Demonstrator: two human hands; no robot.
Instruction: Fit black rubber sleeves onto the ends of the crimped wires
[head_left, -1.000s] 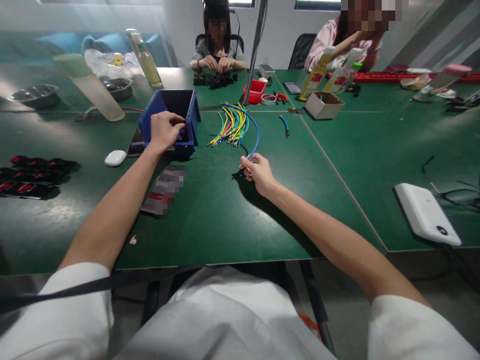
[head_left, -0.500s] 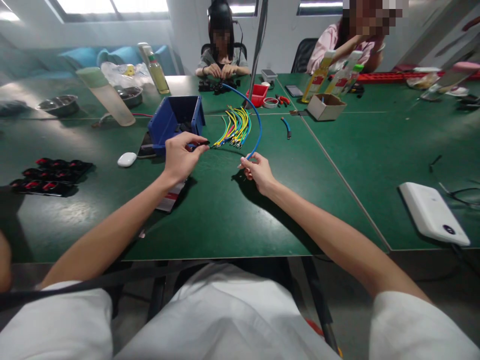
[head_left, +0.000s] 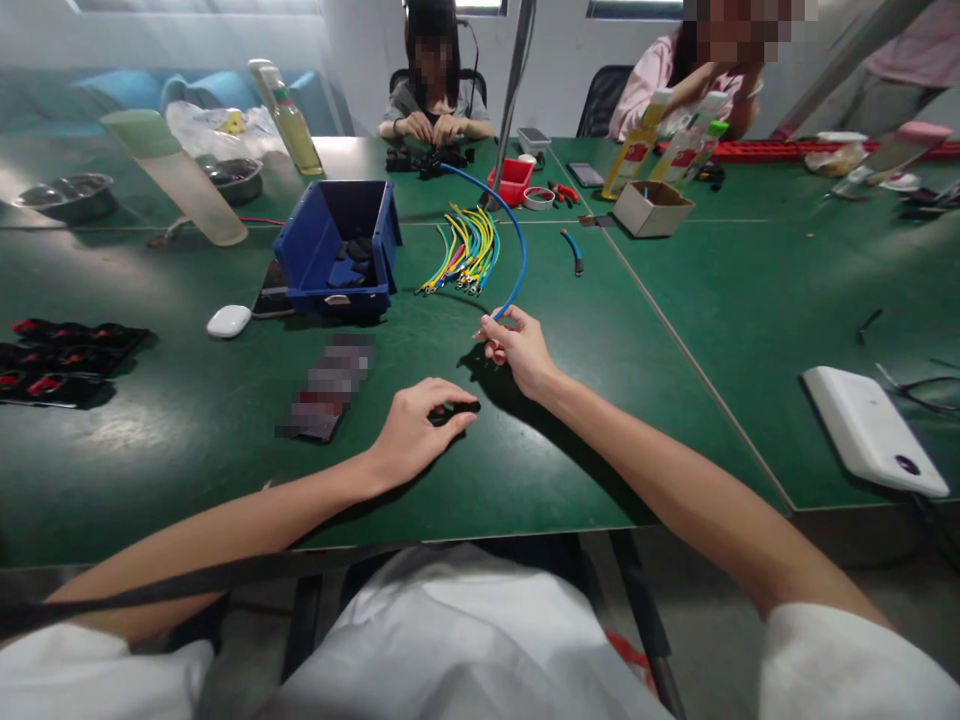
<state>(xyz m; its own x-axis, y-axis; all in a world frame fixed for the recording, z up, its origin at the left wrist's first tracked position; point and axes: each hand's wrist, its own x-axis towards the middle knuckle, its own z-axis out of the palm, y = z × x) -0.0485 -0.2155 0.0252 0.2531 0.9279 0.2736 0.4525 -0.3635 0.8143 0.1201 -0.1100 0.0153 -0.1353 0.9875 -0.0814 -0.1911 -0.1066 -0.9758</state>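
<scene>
My right hand (head_left: 521,350) pinches the near end of a blue cable (head_left: 523,252), which arcs away toward the far side of the table. A bare metal tip pokes out by the fingertips. Low over the table, nearer my body, my left hand (head_left: 424,430) has thumb and fingers closed on a small black piece (head_left: 469,407); its exact kind is unclear. Several black pieces (head_left: 356,255) lie inside the blue bin (head_left: 289,255). Beyond my right hand is a bundle of yellow, green and blue wires (head_left: 469,245) with metal ends.
A blurred packet (head_left: 330,385) lies left of my left hand, with a white case (head_left: 229,321) beyond. A short blue cable piece (head_left: 572,252), cardboard box (head_left: 651,212) and white power bank (head_left: 874,430) are rightward. A co-worker's hands (head_left: 433,128) work at the far side.
My left hand has moved from beside the blue bin toward my body and rightward, carrying the small black piece. My right hand keeps its hold on the cable. The view has shifted slightly.
</scene>
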